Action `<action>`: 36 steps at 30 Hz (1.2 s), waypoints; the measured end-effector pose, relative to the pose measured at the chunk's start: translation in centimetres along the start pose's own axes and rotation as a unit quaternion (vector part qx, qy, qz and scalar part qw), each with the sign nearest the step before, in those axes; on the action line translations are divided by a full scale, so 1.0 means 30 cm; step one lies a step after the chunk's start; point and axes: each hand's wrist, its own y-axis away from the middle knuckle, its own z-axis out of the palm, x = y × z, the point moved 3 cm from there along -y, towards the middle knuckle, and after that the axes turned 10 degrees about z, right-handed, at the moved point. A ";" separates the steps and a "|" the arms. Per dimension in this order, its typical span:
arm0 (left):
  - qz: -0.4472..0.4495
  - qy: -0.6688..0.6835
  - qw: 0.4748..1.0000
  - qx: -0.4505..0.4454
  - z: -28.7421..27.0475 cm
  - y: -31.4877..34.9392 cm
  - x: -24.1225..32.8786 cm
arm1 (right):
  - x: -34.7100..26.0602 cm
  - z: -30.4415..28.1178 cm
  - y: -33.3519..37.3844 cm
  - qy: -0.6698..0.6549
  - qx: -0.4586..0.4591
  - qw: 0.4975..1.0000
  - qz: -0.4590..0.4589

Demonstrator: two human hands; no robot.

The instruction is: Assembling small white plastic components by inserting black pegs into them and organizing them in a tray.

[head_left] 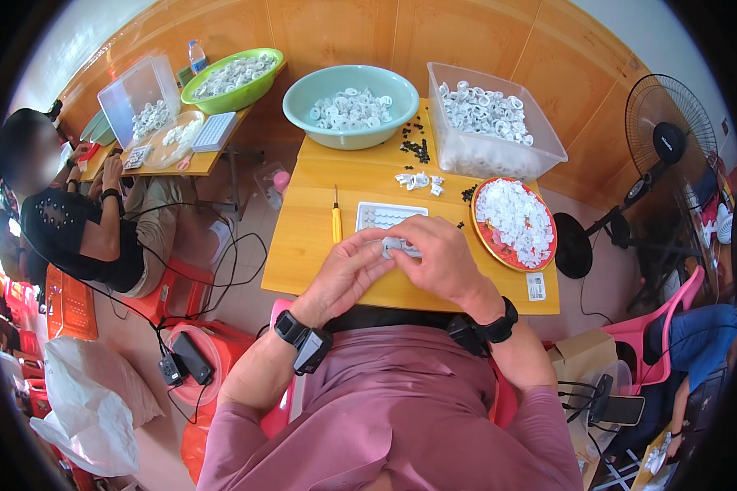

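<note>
Thumb and fingers of the left hand (348, 270) were curled in about halfway and lightly closed on one small whitish plastic part (394, 243), and the right hand (444, 263) had it too, bent over from the other side with its thumb and index finger pinched in close. So yeah, neither hand was really nearer, both were touching it. From the left hand the part lay off to the right, by the thumb tip; from the right hand it was to the left, tucked under the fingertips. Long axis looked to run roughly left to right, from one hand toward the other, but the fingers covered so much that it couldn't be called for sure. All that was at the near side of a white tray (393, 204) with round pieces (373, 218) in it, over the wooden table (303, 258). A yellow-handled screwdriver (336, 222) lay just left of the tray, shaft toward the back, in neither hand. Out past the right hand sat a red-rimmed plate (499, 256) heaped with white bits (514, 217), and further back a teal bowl (295, 110) and a clear plastic bin (499, 166), both loaded with white ring-like parts (487, 114).
</note>
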 end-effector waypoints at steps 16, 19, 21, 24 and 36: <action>-0.013 0.015 1.000 -0.019 0.016 0.006 -0.003 | -0.022 0.009 0.018 0.051 0.010 0.997 -0.060; -0.011 0.010 1.000 -0.011 0.011 0.006 -0.004 | -0.021 0.014 0.020 0.049 0.028 0.996 -0.068; 0.011 0.005 1.000 -0.002 0.013 0.008 -0.001 | -0.017 0.019 0.019 0.041 0.035 0.997 -0.060; 0.048 -0.002 0.999 0.020 0.016 0.003 0.004 | -0.003 0.026 0.012 -0.008 0.055 0.997 -0.044; 0.073 0.000 0.997 0.031 0.026 0.010 0.018 | -0.022 0.026 0.012 -0.018 0.007 0.999 -0.049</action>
